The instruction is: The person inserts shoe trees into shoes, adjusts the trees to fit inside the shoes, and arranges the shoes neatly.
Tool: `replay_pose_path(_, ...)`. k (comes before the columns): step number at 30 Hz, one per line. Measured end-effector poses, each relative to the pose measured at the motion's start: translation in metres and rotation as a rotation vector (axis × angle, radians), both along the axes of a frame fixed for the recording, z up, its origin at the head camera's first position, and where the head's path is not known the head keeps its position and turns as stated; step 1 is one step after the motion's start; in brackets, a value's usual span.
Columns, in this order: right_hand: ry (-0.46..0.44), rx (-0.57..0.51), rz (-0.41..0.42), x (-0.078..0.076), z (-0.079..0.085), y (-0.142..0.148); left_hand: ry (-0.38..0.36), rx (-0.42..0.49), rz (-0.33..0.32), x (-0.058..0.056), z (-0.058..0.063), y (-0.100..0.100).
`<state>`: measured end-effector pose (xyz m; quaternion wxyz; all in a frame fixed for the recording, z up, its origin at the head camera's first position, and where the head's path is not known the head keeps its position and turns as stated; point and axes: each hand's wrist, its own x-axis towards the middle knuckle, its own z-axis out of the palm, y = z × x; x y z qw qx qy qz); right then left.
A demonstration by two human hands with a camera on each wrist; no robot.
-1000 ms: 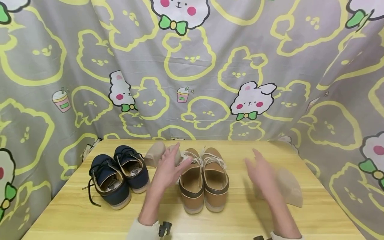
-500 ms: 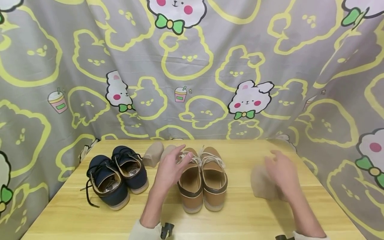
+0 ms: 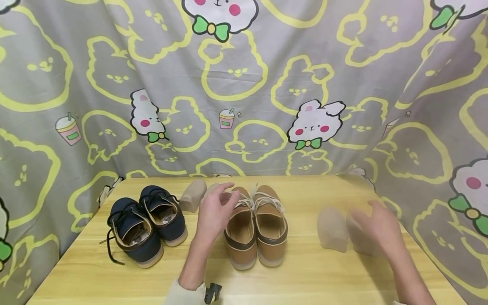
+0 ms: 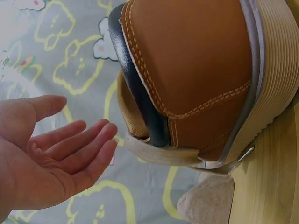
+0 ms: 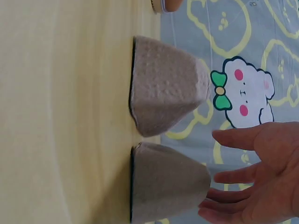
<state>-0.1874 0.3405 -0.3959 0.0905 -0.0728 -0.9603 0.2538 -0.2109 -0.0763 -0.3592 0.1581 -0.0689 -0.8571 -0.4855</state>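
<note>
A pair of brown lace-up shoes [image 3: 271,239] stands on the table, heels toward me. My left hand [image 3: 214,212] hovers beside the left brown shoe, fingers relaxed and holding nothing; the left wrist view shows a gap between its fingers [image 4: 88,151] and the shoe's collar. On the right are two grey-brown moulded shoe inserts, the left insert [image 3: 332,231] and the right insert [image 3: 360,235]. My right hand [image 3: 381,224] is at the right insert, blurred, its fingers [image 5: 231,176] loosely spread by the narrow end. Whether they touch it I cannot tell.
Dark blue lace-up shoes [image 3: 164,214] stand on the left of the wooden table [image 3: 305,281], one lace trailing. Two more inserts lie between the pairs: one insert [image 3: 193,195] shows, the other is partly behind my left hand. A patterned curtain [image 3: 244,84] encloses the back and sides.
My right hand has moved rightward, from over the left insert to the right one, uncovering the left insert. My left hand stays nearly in place. The head view has shifted slightly.
</note>
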Motion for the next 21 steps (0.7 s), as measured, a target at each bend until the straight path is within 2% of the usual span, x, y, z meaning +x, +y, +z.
replay_pose_path(4,-0.091,0.032,0.026,0.003,-0.001,0.006,-0.024,0.039,-0.005,0.0,0.0,0.004)
replay_pose_path(9,-0.202,0.076,0.068,0.005,-0.006,0.012,-0.034,0.09,-0.043,0.0,-0.002,0.012)
replay_pose_path(16,-0.276,0.125,0.142,0.008,-0.015,0.013,-0.024,0.083,-0.094,0.003,-0.008,0.026)
replay_pose_path(21,-0.288,0.116,0.128,0.008,-0.017,0.011,-0.006,0.058,-0.097,0.004,-0.009,0.03)
